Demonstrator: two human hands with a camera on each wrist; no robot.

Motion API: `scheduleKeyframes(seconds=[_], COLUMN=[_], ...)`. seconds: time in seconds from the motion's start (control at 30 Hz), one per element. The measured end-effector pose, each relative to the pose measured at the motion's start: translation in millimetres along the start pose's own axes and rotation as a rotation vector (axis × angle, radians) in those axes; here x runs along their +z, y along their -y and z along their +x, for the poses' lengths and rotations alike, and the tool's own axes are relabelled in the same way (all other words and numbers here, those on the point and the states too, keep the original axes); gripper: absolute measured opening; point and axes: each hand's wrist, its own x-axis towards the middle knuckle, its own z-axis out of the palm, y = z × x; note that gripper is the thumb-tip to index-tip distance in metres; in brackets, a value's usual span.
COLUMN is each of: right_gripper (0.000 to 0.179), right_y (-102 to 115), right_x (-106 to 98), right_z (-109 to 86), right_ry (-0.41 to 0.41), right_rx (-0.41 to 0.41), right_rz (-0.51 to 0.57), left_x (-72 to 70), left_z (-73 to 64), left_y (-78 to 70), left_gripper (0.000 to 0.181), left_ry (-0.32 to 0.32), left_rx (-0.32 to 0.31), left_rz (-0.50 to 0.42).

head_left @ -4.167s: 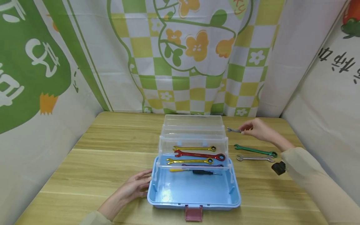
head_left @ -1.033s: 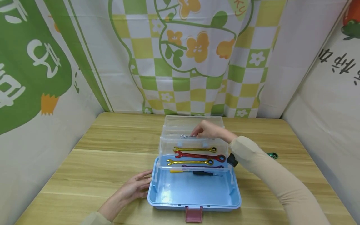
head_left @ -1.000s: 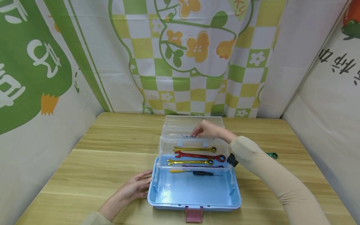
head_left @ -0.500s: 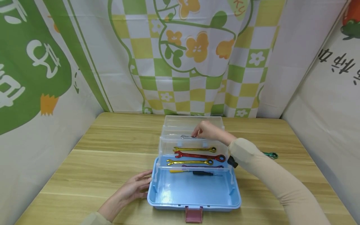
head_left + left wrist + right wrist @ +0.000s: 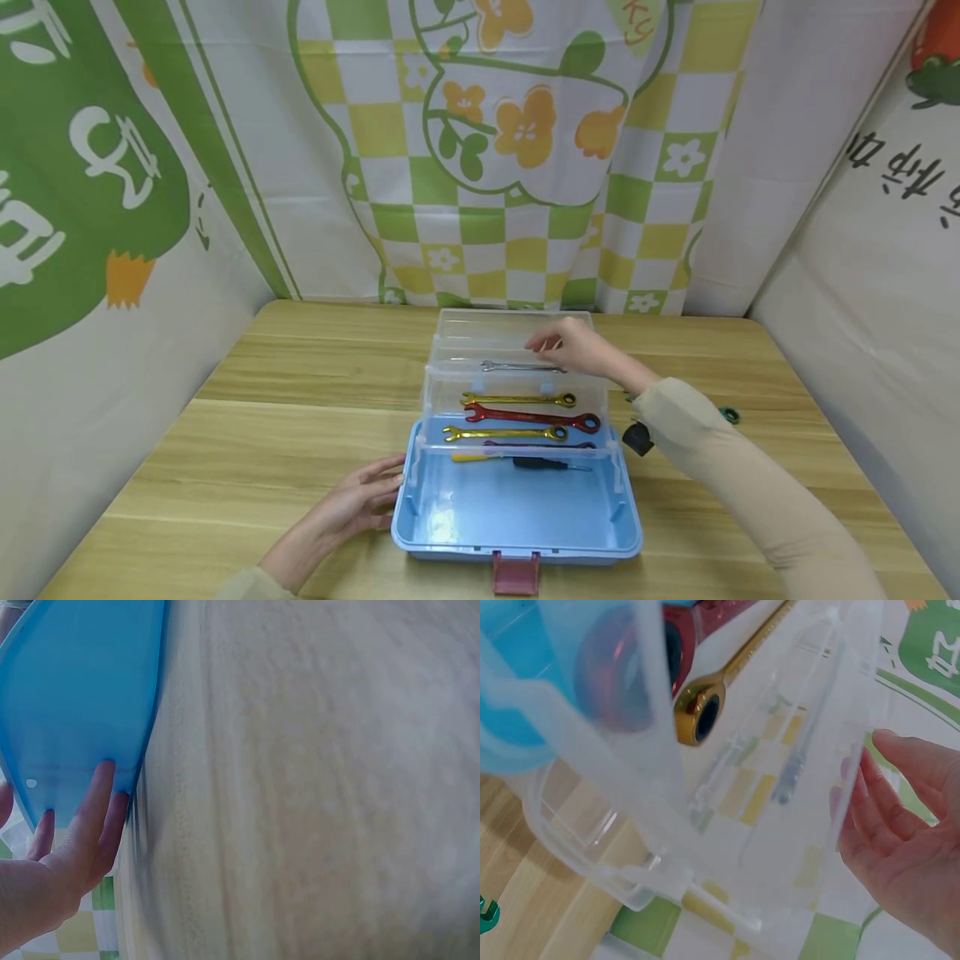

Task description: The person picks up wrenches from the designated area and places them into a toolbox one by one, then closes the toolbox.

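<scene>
My left hand (image 5: 348,504) rests its nearly straight fingers against the left wall of the blue toolbox (image 5: 517,552); the left wrist view shows the fingertips on the box's side. Over the upper clear tray (image 5: 450,350) hovers my right hand (image 5: 585,348), fingers loosely bent and holding nothing. Just below those fingers a small silver wrench (image 5: 517,367) lies in that tray, its right end beside the hand. The tier in front carries a gold wrench (image 5: 517,399) and a red wrench (image 5: 495,413). Lower down are another gold wrench (image 5: 502,433) and a purple wrench (image 5: 540,445).
A black-handled screwdriver (image 5: 536,462) and a yellow handle (image 5: 468,457) lie toward the back of the blue base. The pink latch (image 5: 516,573) hangs at the front. On the wooden table (image 5: 300,433), a green wrench (image 5: 729,415) lies right of the box, mostly behind my right sleeve.
My right hand has brought the small silver wrench leftward from over the table into the upper tray, let go of it and lifted slightly to the right. The left hand has stayed put.
</scene>
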Motion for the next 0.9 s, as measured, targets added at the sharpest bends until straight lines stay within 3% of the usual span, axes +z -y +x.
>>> scheduleKeyframes(seconds=[0.47, 0.9], right_gripper=[0.020, 0.020], right_y=[-10, -32], right_x=[-17, -30], right_z=[-30.8, -72.1], right_ry=[-0.113, -0.225], right_rx=[0.034, 0.136], right_rz=[0.066, 0.107], left_x=[0.6, 1.1], left_z=[0.5, 0.5], left_y=[1.5, 0.2], left_gripper=[0.065, 0.065], left_ry=[-0.015, -0.013], left_rx=[-0.003, -0.007], left_rz=[-0.001, 0.001])
